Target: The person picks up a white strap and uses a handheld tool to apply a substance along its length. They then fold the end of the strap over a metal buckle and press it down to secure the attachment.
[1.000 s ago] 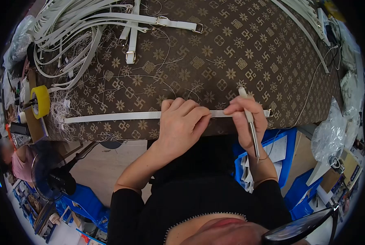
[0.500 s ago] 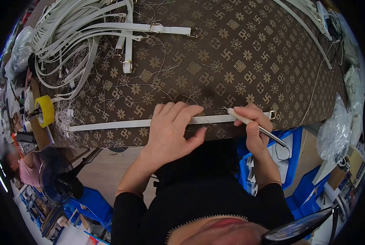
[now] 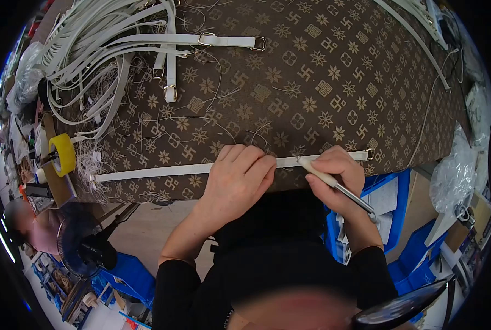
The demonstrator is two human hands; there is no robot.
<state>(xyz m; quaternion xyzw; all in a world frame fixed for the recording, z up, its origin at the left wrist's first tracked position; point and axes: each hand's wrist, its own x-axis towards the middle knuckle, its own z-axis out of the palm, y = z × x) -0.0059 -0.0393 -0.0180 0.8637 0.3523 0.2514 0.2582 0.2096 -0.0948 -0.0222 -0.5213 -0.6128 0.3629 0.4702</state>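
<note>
Has white strap (image 3: 179, 170) along near edge of patterned tabletop (image 3: 311, 129) | with left hand (image 3: 235, 179), covers it, fingers curled together; cannot tell if pinching | clamps pen-like tool (image 3: 325, 178) in right hand (image 3: 348, 173), tip at strap | might scuff strap through skidding tip or loose left-hand hold

Remotely I see a black top (image 3: 286, 258), black sleeves (image 3: 175, 286) ending around the elbows, bare forearms (image 3: 186, 242), plus dark, glossy glasses (image 3: 404, 304).

Smooth matt strap (image 3: 160, 171), shiny metal buckle (image 3: 370, 154)
</note>
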